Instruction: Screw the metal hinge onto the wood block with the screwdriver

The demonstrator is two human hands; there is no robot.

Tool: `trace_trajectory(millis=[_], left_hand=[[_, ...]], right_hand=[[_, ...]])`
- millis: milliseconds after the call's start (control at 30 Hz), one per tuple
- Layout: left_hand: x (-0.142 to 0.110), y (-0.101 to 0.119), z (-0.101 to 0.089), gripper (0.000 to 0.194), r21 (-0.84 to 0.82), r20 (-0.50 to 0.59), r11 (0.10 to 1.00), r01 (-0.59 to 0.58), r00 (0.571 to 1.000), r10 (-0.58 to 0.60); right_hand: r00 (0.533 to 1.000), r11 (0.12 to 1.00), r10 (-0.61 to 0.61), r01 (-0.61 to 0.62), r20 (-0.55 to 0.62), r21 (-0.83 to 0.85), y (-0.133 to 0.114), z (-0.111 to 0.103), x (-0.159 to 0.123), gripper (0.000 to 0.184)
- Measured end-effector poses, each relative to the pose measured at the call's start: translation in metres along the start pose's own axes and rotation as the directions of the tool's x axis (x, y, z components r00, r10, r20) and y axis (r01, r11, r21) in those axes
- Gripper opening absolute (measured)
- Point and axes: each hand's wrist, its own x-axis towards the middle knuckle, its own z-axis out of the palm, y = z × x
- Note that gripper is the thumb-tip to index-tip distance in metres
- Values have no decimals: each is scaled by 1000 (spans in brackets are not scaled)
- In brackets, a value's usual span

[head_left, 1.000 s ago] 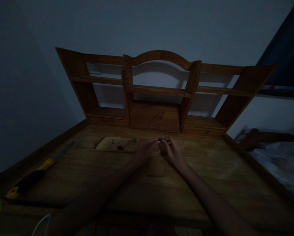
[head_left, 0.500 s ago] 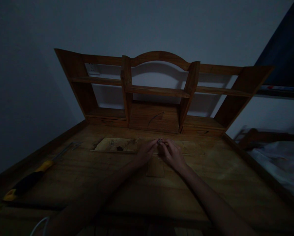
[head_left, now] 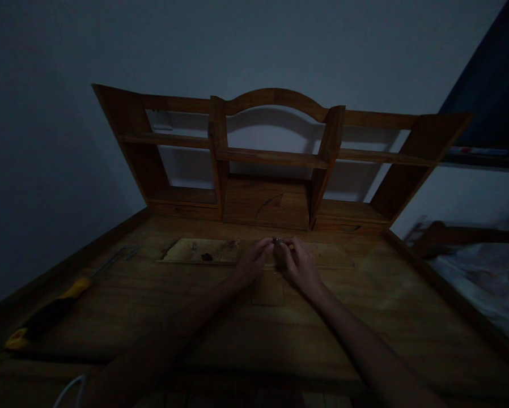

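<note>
Over the brown wooden tabletop (head_left: pixel 390 323), left hand (head_left: pixel 250 262) and right hand (head_left: pixel 302 266) fingers pinch a small, dark, shiny piece (head_left: pixel 275 241), probably light and stiff, best held endwise.

Forearms (head_left: pixel 356 334) angled inward, left hand (head_left: pixel 251 262) and right hand (head_left: pixel 302 269) close together, fingers (head_left: pixel 266 243) bent and pinched.

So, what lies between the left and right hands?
A small piece, too dark to identify, sits between the left hand and the right hand in the head view.
</note>
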Motion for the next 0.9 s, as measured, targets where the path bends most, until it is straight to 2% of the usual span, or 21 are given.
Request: trace_trajectory(millis=[133, 267, 433, 633, 900], left_hand=[[0, 1, 2, 28, 52, 10, 999, -14, 1000, 14], [1, 1, 1, 25, 85, 25, 996, 1, 1000, -3], [2, -1, -4, 18, 213, 5, 977, 18, 1000, -20], [0, -5, -3, 14, 140, 47, 990, -3, 999, -3], [2, 8, -4, 16, 123, 22, 992, 39, 999, -42]], right_hand=[[998, 999, 47, -48, -48, -16, 5, -1, 1, 14], [999, 999, 30, -30, -11, 26, 4, 1, 2, 12], [1000, 999, -15, 14, 23, 47, -1, 0, 2, 11], [994, 995, -90, 87, 62, 58, 1, -1, 1, 15], [992, 996, -69, 62, 105, 63, 2, -1, 1, 18]])
